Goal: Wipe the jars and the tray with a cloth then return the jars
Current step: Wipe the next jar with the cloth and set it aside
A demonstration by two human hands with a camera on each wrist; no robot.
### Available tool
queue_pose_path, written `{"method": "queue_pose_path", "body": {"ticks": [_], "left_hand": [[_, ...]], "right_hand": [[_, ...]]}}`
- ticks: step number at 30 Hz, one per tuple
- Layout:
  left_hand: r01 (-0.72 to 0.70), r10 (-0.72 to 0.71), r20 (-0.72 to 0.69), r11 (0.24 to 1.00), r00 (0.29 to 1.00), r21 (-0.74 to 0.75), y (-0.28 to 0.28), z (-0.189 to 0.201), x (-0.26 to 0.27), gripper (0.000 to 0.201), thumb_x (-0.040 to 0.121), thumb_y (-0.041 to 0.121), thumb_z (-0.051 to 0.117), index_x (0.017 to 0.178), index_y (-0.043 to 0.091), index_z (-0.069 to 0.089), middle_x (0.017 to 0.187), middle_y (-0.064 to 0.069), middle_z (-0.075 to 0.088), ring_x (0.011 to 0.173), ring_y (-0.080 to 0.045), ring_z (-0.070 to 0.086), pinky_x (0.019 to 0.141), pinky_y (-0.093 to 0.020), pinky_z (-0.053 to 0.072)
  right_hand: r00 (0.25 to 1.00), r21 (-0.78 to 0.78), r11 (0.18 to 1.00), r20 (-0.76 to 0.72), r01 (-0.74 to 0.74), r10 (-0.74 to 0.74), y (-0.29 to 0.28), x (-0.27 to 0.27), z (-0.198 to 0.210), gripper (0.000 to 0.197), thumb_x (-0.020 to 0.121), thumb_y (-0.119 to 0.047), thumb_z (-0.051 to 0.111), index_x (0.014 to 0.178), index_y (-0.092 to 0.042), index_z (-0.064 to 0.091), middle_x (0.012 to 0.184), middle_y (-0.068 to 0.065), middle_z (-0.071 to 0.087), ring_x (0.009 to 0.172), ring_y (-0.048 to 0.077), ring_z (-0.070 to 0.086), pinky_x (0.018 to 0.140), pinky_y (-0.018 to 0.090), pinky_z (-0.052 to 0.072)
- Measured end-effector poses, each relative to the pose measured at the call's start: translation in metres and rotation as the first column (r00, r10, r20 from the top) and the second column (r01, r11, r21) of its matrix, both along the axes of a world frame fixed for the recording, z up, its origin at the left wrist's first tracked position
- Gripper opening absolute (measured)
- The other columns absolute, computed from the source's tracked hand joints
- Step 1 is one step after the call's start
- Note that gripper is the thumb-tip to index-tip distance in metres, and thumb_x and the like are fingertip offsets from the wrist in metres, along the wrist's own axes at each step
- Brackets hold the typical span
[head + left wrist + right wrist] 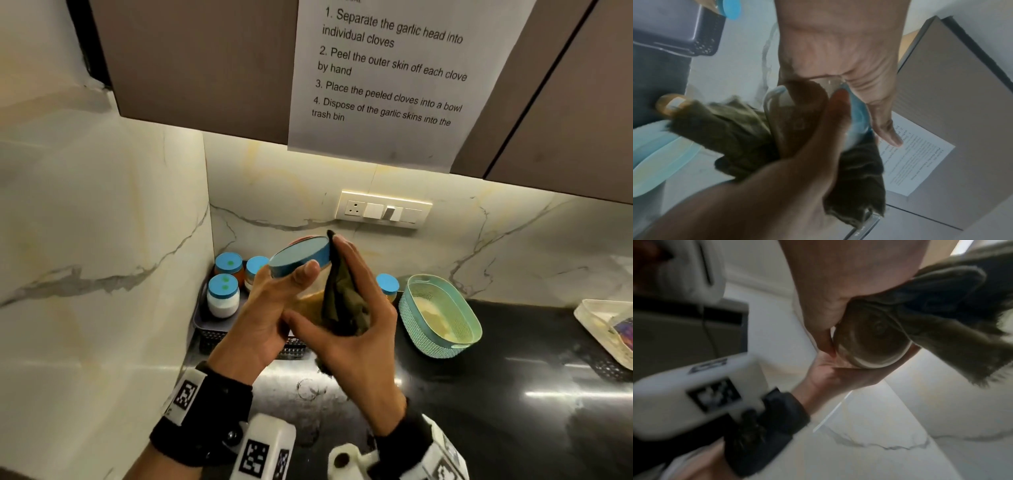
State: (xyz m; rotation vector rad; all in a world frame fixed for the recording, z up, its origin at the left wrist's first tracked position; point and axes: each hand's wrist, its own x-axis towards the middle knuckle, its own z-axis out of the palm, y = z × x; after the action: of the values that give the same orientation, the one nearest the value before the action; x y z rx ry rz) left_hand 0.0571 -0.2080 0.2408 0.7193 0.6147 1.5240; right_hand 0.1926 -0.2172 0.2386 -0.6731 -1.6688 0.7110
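A jar [310,284] with a blue lid is sitting tilted in mid-frame of the head view, above the counter — the left hand [265,320] is gripping it, thumb curling over the lid rim. The right hand [356,329] is pressing a dark olive cloth [342,305] against the jar's side, fingers nearly straight, thumb hooking under. Behind, at centre-left, a dark tray [205,323] is holding three blue-lidded jars [223,299]; a fourth is peeking out right of the hands. A teal perforated basket [442,315] is lying on the black glossy counter [513,394], a white tray [603,329] at the right edge. Marble walls, a switch plate [383,209], brown cabinets above. A taped sheet [394,68] is reading "1. Separate the garlic head into individual cloves… 4. Dispose of the garlic skins into the trash bin".
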Motion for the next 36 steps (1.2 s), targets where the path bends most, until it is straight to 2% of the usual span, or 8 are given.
{"method": "queue_pose_path", "body": {"ticks": [4,9,13,16,19,27,31,36], "left_hand": [[-0.027,0.029,0.019,0.997,0.999,-0.078,-0.002,-0.002,0.005,0.110,0.043,0.056,0.101,0.135,0.009,0.063,0.133,-0.017,0.069,0.125,-0.032,0.067,0.086,-0.040,0.061],[-0.103,0.100,-0.025,0.981,0.995,-0.165,0.001,-0.004,0.012,0.106,0.041,0.060,0.101,0.129,0.010,0.069,0.126,-0.018,0.072,0.121,-0.036,0.068,0.098,-0.049,0.057],[-0.006,0.000,-0.042,0.991,0.999,-0.130,-0.007,-0.006,0.007,0.096,0.046,0.056,0.100,0.126,0.012,0.071,0.127,-0.016,0.073,0.118,-0.032,0.070,0.088,-0.042,0.061],[0.053,-0.059,-0.067,0.994,0.996,-0.092,-0.010,-0.002,-0.003,0.096,0.043,0.056,0.100,0.124,0.012,0.072,0.120,-0.012,0.073,0.109,-0.026,0.071,0.084,-0.036,0.060],[0.110,-0.116,-0.096,0.992,0.989,-0.063,-0.010,0.006,-0.005,0.094,0.043,0.057,0.099,0.121,0.010,0.075,0.117,-0.015,0.073,0.106,-0.028,0.071,0.084,-0.038,0.059],[0.063,-0.060,-0.070,0.997,0.996,0.038,-0.016,0.012,0.007,0.069,0.029,0.055,0.102,0.089,0.025,0.085,0.092,-0.002,0.078,0.088,-0.017,0.077,0.069,-0.030,0.062],[0.024,-0.024,-0.005,1.000,1.000,-0.017,-0.017,0.010,0.011,0.078,0.037,0.054,0.103,0.105,0.020,0.081,0.111,-0.011,0.077,0.104,-0.028,0.075,0.078,-0.037,0.063],[-0.092,0.087,-0.046,0.990,0.995,-0.106,-0.016,0.006,0.015,0.108,0.031,0.067,0.099,0.120,0.012,0.072,0.123,-0.017,0.074,0.116,-0.035,0.070,0.095,-0.047,0.057]], "right_hand": [[0.982,0.239,0.969,0.161,0.059,-0.099,0.007,0.009,-0.008,0.085,0.067,-0.011,0.099,0.142,-0.011,0.060,0.156,0.006,0.054,0.149,0.028,0.046,0.119,0.047,0.041],[0.988,0.028,0.996,0.128,0.083,-0.085,0.002,0.002,-0.012,0.094,0.070,-0.015,0.098,0.152,-0.018,0.052,0.158,-0.010,0.051,0.150,0.018,0.046,0.118,0.047,0.046],[0.997,-0.139,0.988,0.034,-0.063,0.068,0.004,0.013,-0.010,0.096,0.068,-0.002,0.096,0.151,-0.017,0.051,0.150,-0.002,0.060,0.140,0.023,0.058,0.113,0.049,0.051],[0.966,-0.429,0.866,-0.101,-0.257,0.237,0.016,0.031,0.011,0.085,0.066,0.005,0.094,0.141,-0.018,0.060,0.127,0.005,0.074,0.120,0.027,0.071,0.105,0.057,0.056],[0.919,-0.527,0.754,-0.183,-0.391,0.348,0.020,0.039,0.019,0.086,0.063,-0.008,0.093,0.141,-0.026,0.062,0.132,0.009,0.071,0.126,0.032,0.067,0.104,0.057,0.056],[0.970,-0.222,0.953,-0.180,-0.204,0.166,-0.016,0.015,0.009,0.087,0.071,0.019,0.085,0.147,-0.010,0.052,0.141,0.005,0.066,0.132,0.020,0.064,0.108,0.039,0.056],[0.994,0.022,0.996,-0.072,-0.085,0.086,-0.017,0.012,0.005,0.077,0.072,0.006,0.091,0.141,-0.008,0.060,0.154,0.008,0.055,0.147,0.027,0.050,0.118,0.047,0.046],[1.000,0.214,0.977,0.021,0.014,-0.019,-0.015,0.008,-0.007,0.068,0.072,0.001,0.092,0.133,-0.012,0.066,0.149,0.007,0.061,0.146,0.029,0.050,0.119,0.040,0.042]]}}
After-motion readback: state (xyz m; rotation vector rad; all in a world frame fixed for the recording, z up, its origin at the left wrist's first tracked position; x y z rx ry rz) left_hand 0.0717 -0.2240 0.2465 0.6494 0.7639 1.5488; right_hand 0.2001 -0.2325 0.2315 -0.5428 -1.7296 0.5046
